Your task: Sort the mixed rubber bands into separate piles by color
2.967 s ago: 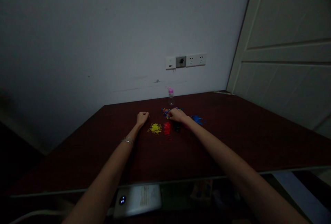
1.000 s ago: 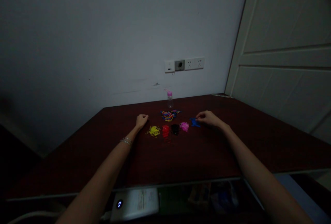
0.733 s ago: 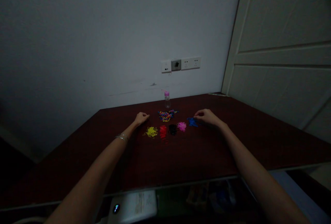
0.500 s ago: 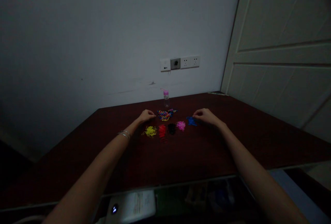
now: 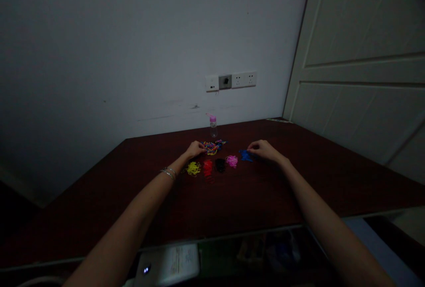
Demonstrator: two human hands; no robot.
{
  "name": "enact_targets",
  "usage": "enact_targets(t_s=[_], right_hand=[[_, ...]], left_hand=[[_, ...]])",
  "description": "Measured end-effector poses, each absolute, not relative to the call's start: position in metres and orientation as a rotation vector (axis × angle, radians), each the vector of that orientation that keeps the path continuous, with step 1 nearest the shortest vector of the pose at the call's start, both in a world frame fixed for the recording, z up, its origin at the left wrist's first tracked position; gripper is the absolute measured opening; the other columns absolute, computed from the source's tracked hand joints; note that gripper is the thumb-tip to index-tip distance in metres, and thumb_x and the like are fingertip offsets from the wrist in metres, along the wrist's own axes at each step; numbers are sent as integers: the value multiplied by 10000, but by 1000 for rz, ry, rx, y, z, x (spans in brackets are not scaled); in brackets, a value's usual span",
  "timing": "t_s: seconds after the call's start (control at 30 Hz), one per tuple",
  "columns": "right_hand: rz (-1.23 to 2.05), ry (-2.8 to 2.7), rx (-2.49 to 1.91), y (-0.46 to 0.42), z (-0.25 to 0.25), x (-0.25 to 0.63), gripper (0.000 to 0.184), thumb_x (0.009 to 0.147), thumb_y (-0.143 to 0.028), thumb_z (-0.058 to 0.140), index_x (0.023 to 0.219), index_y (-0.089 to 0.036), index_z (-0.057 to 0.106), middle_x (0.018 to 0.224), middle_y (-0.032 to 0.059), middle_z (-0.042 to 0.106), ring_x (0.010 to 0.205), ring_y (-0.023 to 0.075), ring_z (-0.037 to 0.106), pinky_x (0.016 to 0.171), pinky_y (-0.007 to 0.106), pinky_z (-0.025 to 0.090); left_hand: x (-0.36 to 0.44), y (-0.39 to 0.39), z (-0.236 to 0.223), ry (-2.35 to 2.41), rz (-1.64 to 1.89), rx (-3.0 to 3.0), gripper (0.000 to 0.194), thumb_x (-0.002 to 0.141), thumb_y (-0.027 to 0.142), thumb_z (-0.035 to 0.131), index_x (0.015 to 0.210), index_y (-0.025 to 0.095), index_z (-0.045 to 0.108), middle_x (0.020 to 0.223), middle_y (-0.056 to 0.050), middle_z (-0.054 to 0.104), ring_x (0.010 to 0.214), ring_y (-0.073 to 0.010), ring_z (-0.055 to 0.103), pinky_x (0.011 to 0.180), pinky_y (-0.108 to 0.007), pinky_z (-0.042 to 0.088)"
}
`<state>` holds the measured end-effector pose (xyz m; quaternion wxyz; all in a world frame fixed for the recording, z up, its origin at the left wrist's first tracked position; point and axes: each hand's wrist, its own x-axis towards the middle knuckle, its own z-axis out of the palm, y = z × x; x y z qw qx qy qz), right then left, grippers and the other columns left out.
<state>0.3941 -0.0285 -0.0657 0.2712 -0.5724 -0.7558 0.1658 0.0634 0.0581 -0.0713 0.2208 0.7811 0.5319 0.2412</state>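
My left hand [image 5: 195, 149] reaches the left edge of a mixed pile of coloured rubber bands [image 5: 211, 147], its fingertips drawn together there. What lies between them is too small to tell. At the right, the pinched fingers of my right hand [image 5: 260, 149] touch the edge of the blue rubber bands [image 5: 245, 155]; any band held there cannot be made out. In a row in front of the mixed pile lie yellow rubber bands [image 5: 193, 169], red rubber bands [image 5: 207, 167], black rubber bands [image 5: 220, 165] and pink rubber bands [image 5: 231, 161].
A small clear bottle with a pink cap [image 5: 213, 127] stands behind the mixed pile on the dark red table [image 5: 226, 203]. Wall sockets [image 5: 244, 79] are above it. A white power bank [image 5: 169, 264] with a lit display lies below the table's front edge.
My right hand moved from the mixed pile to the blue bands and has stayed there. My left hand, resting at the left before, has moved right to the mixed pile. The view shifted slightly.
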Motion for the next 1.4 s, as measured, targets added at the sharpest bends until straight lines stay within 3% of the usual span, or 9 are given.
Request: enact_targets(t_s=[0.3, 0.73, 1.0, 1.2, 1.4], right_hand=[[445, -2056, -1524, -28, -66, 395, 216, 733, -295, 556, 821, -152, 693, 821, 61, 688, 750, 162, 615, 704, 236, 457], [434, -2083, -1514, -24, -73, 398, 211, 734, -264, 544, 826, -150, 696, 817, 59, 693, 740, 166, 619, 700, 228, 459], [412, -2094, -1540, -25, -71, 398, 227, 747, -272, 534, 844, -142, 693, 842, 65, 695, 762, 166, 621, 711, 222, 453], [416, -2092, -1565, -29, -68, 397, 229, 754, -264, 522, 856, -144, 689, 849, 63, 694, 764, 165, 620, 686, 218, 448], [424, -2089, -1586, -28, -68, 397, 233, 753, -269, 517, 856, -144, 685, 844, 64, 691, 749, 164, 618, 676, 226, 450]], left_hand=[[65, 63, -79, 1551, 681, 2202, 163, 654, 195, 579, 697, 103, 707, 557, -10, 589, 521, -107, 484, 514, -214, 346], [61, 65, -75, 1615, 612, 2219, 129, 668, 110, 563, 699, 99, 688, 646, -23, 620, 623, -106, 526, 614, -193, 399], [62, 63, -72, 1642, 518, 2325, 206, 698, 51, 480, 747, 104, 673, 742, -45, 649, 686, -113, 554, 648, -187, 404], [56, 65, -66, 1626, 624, 2168, 170, 749, 105, 492, 838, 95, 636, 578, -15, 598, 447, -84, 516, 479, -175, 383], [51, 66, -48, 1588, 769, 2057, 85, 740, 124, 546, 732, 99, 626, 434, 11, 522, 339, -74, 454, 392, -170, 335]])
